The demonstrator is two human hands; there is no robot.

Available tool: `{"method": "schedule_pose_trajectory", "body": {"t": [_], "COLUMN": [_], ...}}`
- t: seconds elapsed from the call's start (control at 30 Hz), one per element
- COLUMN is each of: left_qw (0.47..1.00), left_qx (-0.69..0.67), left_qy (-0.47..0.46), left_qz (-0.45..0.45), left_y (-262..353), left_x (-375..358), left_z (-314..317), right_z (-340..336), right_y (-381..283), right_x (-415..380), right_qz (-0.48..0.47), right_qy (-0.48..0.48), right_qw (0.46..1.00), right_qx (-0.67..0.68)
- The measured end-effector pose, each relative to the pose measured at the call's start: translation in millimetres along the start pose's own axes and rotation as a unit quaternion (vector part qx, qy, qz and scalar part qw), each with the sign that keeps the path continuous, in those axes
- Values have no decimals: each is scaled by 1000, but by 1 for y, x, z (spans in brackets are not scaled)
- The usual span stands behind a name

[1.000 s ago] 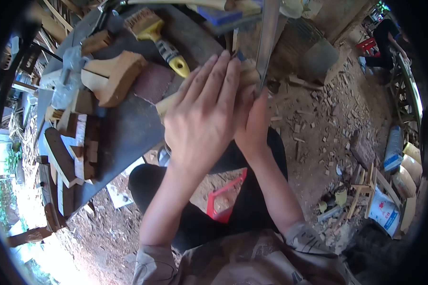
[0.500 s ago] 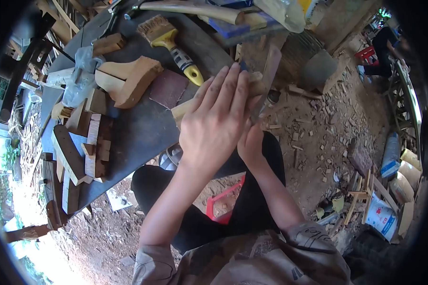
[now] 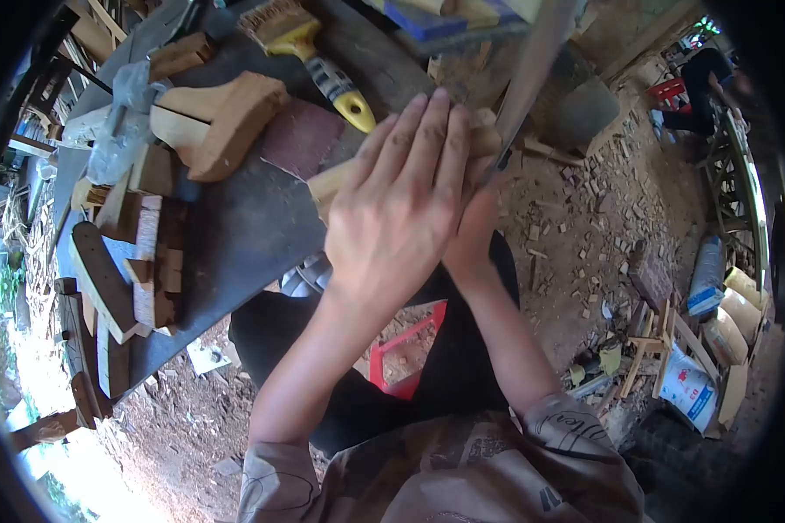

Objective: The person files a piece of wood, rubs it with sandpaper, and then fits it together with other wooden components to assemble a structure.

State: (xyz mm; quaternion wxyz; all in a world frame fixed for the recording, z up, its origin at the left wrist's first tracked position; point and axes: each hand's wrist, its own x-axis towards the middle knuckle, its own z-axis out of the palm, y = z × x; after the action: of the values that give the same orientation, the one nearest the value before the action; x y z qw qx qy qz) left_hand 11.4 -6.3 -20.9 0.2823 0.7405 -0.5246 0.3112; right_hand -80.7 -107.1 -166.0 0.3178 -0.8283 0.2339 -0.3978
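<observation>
My left hand (image 3: 397, 187) lies flat across a pale strip of wood (image 3: 324, 186) at the table edge, fingers stretched and pressing down on it. Both ends of the strip show past the hand. Just right of it and lower, my right hand (image 3: 475, 228) is closed, its grip partly hidden behind the left hand. From it a long flat saw blade (image 3: 532, 74) runs up and away, touching or close beside the strip's right end. The saw's handle is hidden. A yellow-handled paintbrush (image 3: 331, 83) and a brownish-red sandpaper square (image 3: 303, 137) lie beyond my left hand.
Shaped wood blocks (image 3: 227, 122), a crumpled plastic bag (image 3: 118, 131) and stacked offcuts (image 3: 153, 261) sit on the dark table (image 3: 244, 235). Wood chips litter the ground (image 3: 576, 218). A red stool frame (image 3: 401, 375) shows between my legs. Another person (image 3: 702, 91) is at far right.
The saw blade has slid up and away, so more of it shows beyond the wood. My right hand has moved slightly up and right. My view has shifted a little; the left hand stays on the strip.
</observation>
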Motion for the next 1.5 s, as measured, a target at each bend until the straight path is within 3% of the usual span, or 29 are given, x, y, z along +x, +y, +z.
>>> {"method": "schedule_pose_trajectory", "body": {"t": [0.07, 0.17, 0.2, 0.27, 0.37, 0.57, 0.67, 0.8, 0.93, 1.07, 1.13, 1.23, 1.43, 1.5], "left_qw": [1000, 999, 1000, 1000, 1000, 1000, 1000, 1000, 1000, 999, 999, 1000, 999, 999], "left_qx": [12, 24, 1, 5, 11, -15, -1, 3, 15, 22, 10, 15, 5, 11], "left_qy": [3, -5, 8, 1, 14, -13, -15, -22, -16, -30, -29, -22, -35, -22], "left_qz": [10, 24, -1, 4, 9, 12, 27, 12, 20, 18, 7, 14, 13, 20], "left_y": [-3, -6, -1, 1, -6, -3, -7, 1, -5, -4, -2, -5, -3, -7], "left_x": [2, 1, 2, -2, 3, -2, -2, -6, 3, 2, 3, 4, -2, 4], "left_z": [-1, -1, 0, 3, -1, 1, 1, -2, -5, -6, -7, -5, -6, -6], "right_z": [2, -4, -16, -19, -3, -18, 2, -19, 4, -15, -18, -2, -21, -10], "right_y": [6, -20, -26, -20, -8, -41, -24, -41, -16, -38, -35, -20, -31, -18], "right_x": [-28, 4, 20, 12, -16, 13, -9, 16, -13, 23, 9, -17, 2, -23], "right_qz": [37, 38, 79, 80, -2, 58, -26, 55, 10, 53, 66, -10, 75, 40], "right_qy": [-21, 9, -33, -52, -13, -18, 40, -9, 15, -19, -34, 4, -26, -17], "right_qw": [999, 999, 996, 995, 1000, 996, 998, 998, 999, 997, 997, 999, 996, 999], "right_qx": [13, 34, 38, 28, 4, 68, -27, 38, -42, 45, 13, -51, 25, 0]}}
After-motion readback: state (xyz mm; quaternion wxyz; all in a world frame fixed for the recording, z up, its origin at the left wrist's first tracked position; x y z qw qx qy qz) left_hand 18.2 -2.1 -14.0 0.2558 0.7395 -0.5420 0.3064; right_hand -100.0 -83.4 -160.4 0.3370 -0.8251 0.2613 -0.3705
